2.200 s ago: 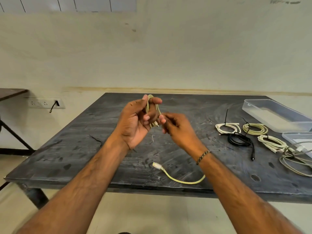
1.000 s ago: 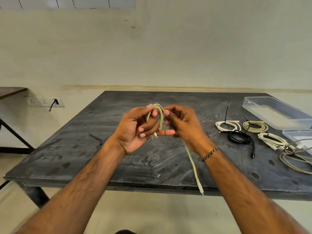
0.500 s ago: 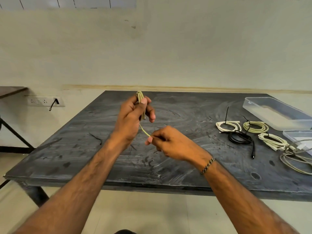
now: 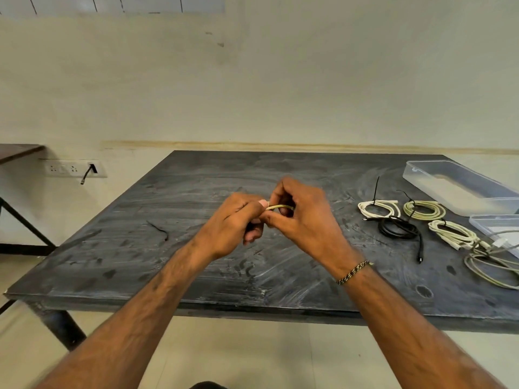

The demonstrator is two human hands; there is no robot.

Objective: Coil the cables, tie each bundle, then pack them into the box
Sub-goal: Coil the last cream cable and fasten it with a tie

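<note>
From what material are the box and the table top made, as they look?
Box: likely clear plastic with a glossy finish; the table shows through its walls. Table top: dark and matte, perhaps stone or painted board; it is scuffed with pale streaks, so its material stays uncertain.

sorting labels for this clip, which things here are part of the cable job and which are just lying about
Part of the job:
- yellow-green cable, held by left hand and right hand
- tied coils
- loose grey cable
- clear box
- black tie

Lying about:
- wall socket strip
- side table
</note>
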